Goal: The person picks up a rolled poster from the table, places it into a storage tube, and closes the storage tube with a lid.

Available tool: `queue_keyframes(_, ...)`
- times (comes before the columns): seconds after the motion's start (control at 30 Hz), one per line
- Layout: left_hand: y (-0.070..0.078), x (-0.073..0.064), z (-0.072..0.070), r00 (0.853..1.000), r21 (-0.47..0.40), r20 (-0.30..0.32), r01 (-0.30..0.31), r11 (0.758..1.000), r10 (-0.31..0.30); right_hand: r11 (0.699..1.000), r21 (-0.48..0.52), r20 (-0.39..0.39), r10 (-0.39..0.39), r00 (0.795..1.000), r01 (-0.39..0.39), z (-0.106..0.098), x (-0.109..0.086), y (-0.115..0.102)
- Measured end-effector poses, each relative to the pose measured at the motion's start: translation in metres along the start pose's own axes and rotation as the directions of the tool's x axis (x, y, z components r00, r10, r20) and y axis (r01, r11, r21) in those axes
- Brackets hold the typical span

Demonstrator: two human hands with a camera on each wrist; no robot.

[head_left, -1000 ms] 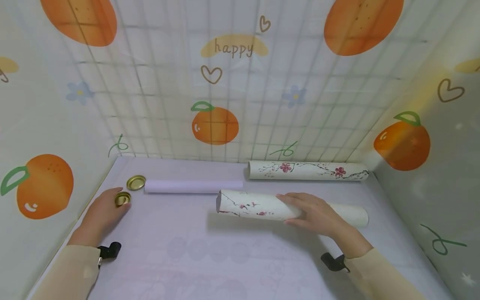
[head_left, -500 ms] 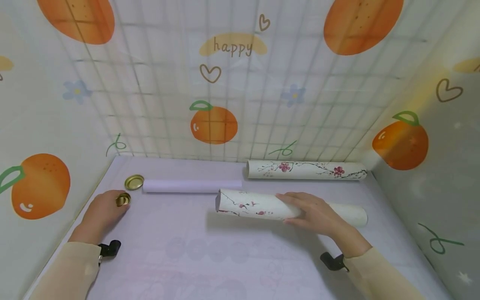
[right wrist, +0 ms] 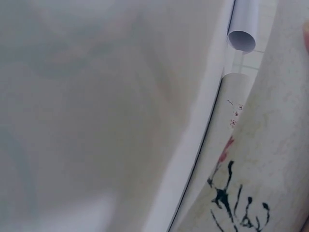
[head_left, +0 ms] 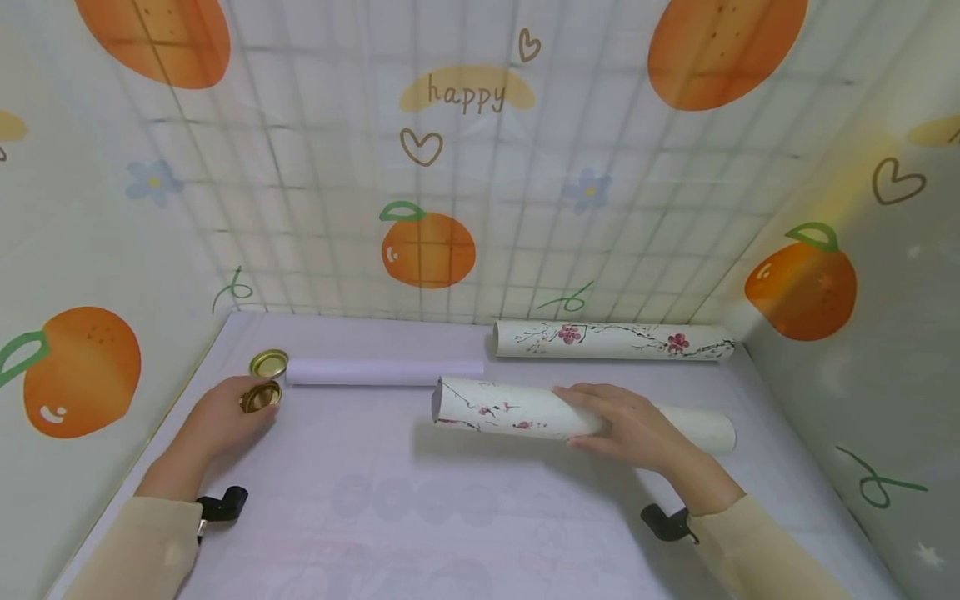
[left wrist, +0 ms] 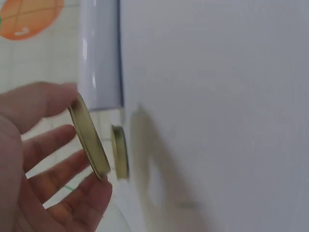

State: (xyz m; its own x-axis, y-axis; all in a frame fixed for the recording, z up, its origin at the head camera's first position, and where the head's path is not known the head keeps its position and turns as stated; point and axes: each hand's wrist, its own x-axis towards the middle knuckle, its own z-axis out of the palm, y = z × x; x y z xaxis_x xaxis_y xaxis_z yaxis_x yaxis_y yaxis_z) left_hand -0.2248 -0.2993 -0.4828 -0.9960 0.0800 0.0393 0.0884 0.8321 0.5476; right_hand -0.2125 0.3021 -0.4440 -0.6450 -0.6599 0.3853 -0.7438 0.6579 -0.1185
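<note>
My left hand (head_left: 225, 417) holds a round gold metal lid (head_left: 261, 397) by its rim, raised off the table. In the left wrist view the lid (left wrist: 90, 137) is tilted between thumb and fingertips. A second gold lid (head_left: 268, 363) lies on the table just beyond it, by the left end of a rolled sheet of white paper (head_left: 386, 372). My right hand (head_left: 626, 425) grips a white cardboard tube (head_left: 495, 408) with a plum-blossom print, above the table. Its left end looks open. In the right wrist view the tube (right wrist: 270, 145) hides most of that hand.
Another blossom-printed tube (head_left: 615, 340) lies at the back right, along the rear wall. Patterned cloth walls with oranges (head_left: 429, 250) enclose the pale table (head_left: 420, 533) at the back and both sides.
My left hand has moved slightly right with its lid, closer to the lid on the table, and the lid has tilted. The right hand and its tube stay nearly still.
</note>
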Motion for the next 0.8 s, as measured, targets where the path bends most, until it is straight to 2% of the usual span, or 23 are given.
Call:
queue_keyframes(0.23, 0.022, -0.005, 0.000, 0.997, -0.040, 0.009, -0.070, 0.997, 0.071, 1.000, 0.008, -0.002, 0.006, 1.000, -0.006, -0.002, 0.001, -0.002)
queue_keyframes(0.5, 0.043, -0.007, 0.003, 0.984, -0.143, -0.040, -0.179, 0.973, 0.175, 1.000, 0.002, -0.003, 0.010, 1.000, -0.010, -0.002, 0.000, -0.001)
queue_keyframes(0.63, 0.061, -0.010, 0.007, 0.984, -0.235, -0.033, -0.179, 0.955, 0.177, 1.000, 0.003, 0.002, 0.018, 1.000, -0.018, -0.002, 0.000, -0.002)
queue_keyframes(0.8, 0.091, -0.016, 0.014, 0.986, -0.342, 0.001, -0.156, 0.927, 0.166, 1.000, 0.001, -0.001, 0.013, 1.000, -0.013, -0.001, 0.000, -0.002)
